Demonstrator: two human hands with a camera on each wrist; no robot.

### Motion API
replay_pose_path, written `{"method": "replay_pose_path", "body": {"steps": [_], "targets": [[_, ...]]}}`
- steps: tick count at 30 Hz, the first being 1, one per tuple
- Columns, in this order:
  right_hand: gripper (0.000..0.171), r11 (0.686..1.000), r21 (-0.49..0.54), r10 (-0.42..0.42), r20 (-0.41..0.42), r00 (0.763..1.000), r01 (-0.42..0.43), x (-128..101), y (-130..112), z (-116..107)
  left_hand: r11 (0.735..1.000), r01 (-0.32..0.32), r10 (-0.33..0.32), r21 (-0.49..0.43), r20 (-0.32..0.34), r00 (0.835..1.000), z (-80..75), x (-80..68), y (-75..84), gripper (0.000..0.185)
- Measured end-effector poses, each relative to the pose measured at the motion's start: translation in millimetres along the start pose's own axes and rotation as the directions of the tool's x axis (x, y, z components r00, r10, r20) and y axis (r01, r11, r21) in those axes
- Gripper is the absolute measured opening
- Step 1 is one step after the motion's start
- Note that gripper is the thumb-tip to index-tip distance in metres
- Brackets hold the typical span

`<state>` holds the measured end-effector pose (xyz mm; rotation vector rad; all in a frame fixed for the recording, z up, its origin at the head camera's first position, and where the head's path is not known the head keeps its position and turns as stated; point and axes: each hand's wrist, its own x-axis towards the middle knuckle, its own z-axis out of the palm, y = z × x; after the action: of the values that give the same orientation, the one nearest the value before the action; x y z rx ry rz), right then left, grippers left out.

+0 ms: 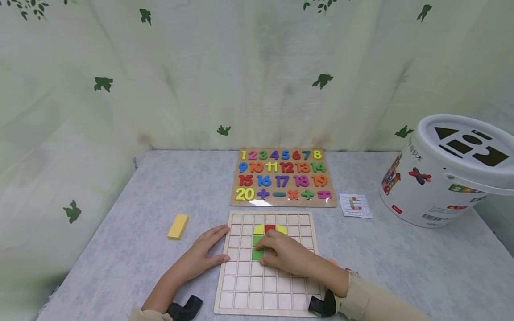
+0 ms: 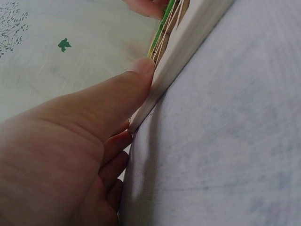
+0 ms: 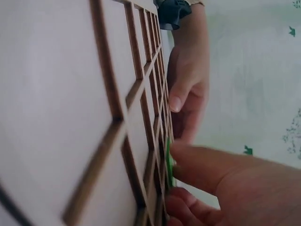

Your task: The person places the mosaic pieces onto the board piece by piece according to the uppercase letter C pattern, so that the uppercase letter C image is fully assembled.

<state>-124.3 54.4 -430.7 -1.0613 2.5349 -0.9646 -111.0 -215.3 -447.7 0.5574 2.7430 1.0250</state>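
A wooden grid board (image 1: 241,283) lies flat on the table. Near its top sit a red square tile (image 1: 270,228) and two yellow rounded corner tiles (image 1: 259,229). Below the left yellow one are two green square tiles (image 1: 257,254) in a column. My right hand (image 1: 287,252) is over the grid, thumb and fingers pinching the lower green tile (image 3: 170,160); its fingers partly cover both greens. My left hand (image 1: 202,252) rests against the board's left edge, fingers extended, with the thumb (image 2: 141,68) touching the rim.
A number puzzle board (image 1: 283,199) lies behind the grid. To its right are a pattern card (image 1: 356,206) and a white lidded bucket (image 1: 437,187). A yellow block (image 1: 178,227) lies at left. Orange and red pieces (image 1: 334,262) show partly behind the right forearm.
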Motion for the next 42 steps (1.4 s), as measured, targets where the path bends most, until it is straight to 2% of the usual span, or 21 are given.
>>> {"method": "replay_pose_path", "body": {"steps": [6, 13, 19, 23, 29, 35, 42], "targets": [[0.044, 0.993, 0.074, 0.086, 0.051, 0.995, -0.090, -9.8, -7.0, -21.1, 1.000, 0.001, -0.001, 0.002, -0.004, 1.000, 1.2, 0.7, -0.8, 0.076], [0.045, 0.988, 0.129, 0.090, -0.028, 0.996, -0.085, -39.5, -0.1, -56.4, 1.000, 0.007, -0.007, 0.012, -0.006, 1.000, 0.4, 1.2, -0.6, 0.077], [0.042, 0.987, 0.078, 0.148, -0.066, 0.987, -0.143, -76.6, 13.3, -72.2, 1.000, 0.002, -0.002, 0.011, -0.004, 1.000, -0.8, 1.6, 0.5, 0.077], [0.042, 0.981, 0.080, 0.179, -0.042, 0.983, -0.175, -102.1, 22.6, -73.3, 1.000, 0.001, -0.001, 0.010, -0.005, 1.000, -0.9, 1.6, 0.5, 0.077], [0.042, 0.966, 0.127, 0.222, 0.035, 0.974, -0.224, -128.7, 31.8, -61.6, 1.000, 0.002, -0.002, 0.005, -0.007, 1.000, -0.3, 1.5, -0.4, 0.077], [0.035, 0.944, 0.153, 0.269, 0.151, 0.951, -0.291, -136.7, 33.6, -52.1, 1.000, 0.003, -0.003, 0.001, -0.007, 1.000, -0.3, 0.7, 0.3, 0.077], [0.021, 0.963, 0.091, 0.240, 0.141, 0.960, -0.254, -138.9, 34.3, -49.9, 1.000, 0.006, -0.006, -0.002, -0.001, 1.000, 0.5, 0.5, -0.2, 0.077]]}}
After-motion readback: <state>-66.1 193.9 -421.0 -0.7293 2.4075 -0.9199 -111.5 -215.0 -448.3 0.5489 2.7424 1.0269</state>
